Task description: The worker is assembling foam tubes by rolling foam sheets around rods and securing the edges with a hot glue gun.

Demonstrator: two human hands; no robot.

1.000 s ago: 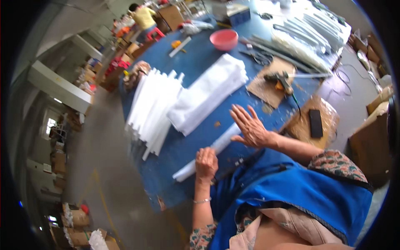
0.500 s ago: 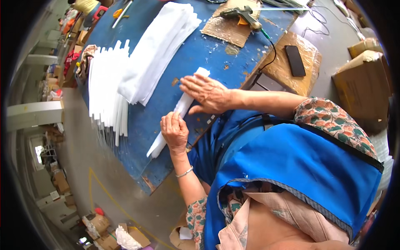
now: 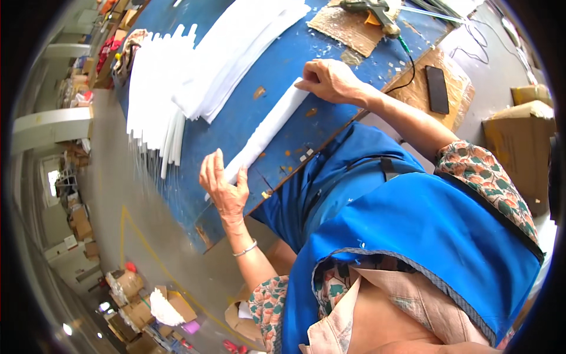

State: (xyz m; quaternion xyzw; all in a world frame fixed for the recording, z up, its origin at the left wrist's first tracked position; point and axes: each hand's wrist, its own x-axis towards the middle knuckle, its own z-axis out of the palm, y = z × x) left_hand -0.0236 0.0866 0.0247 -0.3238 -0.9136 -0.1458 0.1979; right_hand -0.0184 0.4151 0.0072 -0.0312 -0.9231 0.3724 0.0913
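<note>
A slim roll of white soft sheet (image 3: 268, 133) lies slantwise across the blue worktable (image 3: 274, 68). Its far right end is pinched between the thumb and curled fingers of my right hand (image 3: 333, 81). Over the near left end rests my left hand (image 3: 223, 187), fingers stretched and thumb apart, covering part of the roll. Beyond the roll lies a stack of flat white sheets (image 3: 236, 50). To the left of that stack is a bundle of thin white tubes (image 3: 156, 88), with fine clear strands hanging from their near ends.
A glue gun (image 3: 377, 17) sits on a cardboard piece (image 3: 348, 29) at the far right, its cord running over the table edge. A dark phone (image 3: 437, 89) lies on a taped carton (image 3: 457, 74). Another large carton (image 3: 519, 153) stands further right.
My right hand was flat on the roll and now pinches its far end, further up and right. My left hand has opened from a closed grip and moved slightly down and left.
</note>
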